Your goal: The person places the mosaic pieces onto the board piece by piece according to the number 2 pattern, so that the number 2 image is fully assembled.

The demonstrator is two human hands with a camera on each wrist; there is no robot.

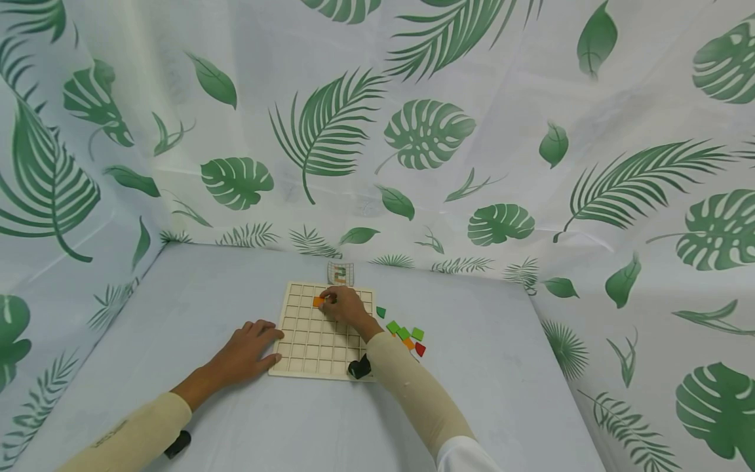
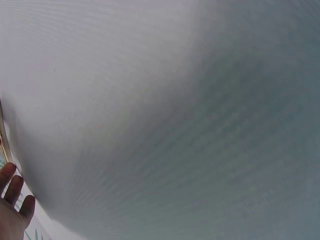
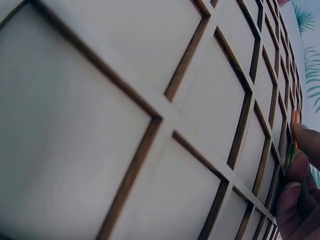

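A pale wooden grid board (image 1: 307, 354) lies on the table. Over its upper part, my right hand (image 1: 348, 307) has curled fingers and pinches the right side of an orange tile (image 1: 318, 302). The right wrist view shows the fingertips (image 3: 301, 131) at this orange tile (image 3: 295, 118), with a bit of green (image 3: 291, 151) just beneath, partly hidden by the fingers. My left hand (image 1: 248, 351) lies with fingers spread at the board's left edge, touching it. In the left wrist view, only part of that hand (image 2: 12, 205) appears, its fingers extended.
Right of the board lie several loose tiles: green ones (image 1: 417, 334), an orange one (image 1: 409, 343), a red one (image 1: 420, 349) and a dark green piece (image 1: 381, 312). A small pattern card (image 1: 341, 274) sits behind the board. Leaf-print curtains (image 1: 448, 216) enclose the table.
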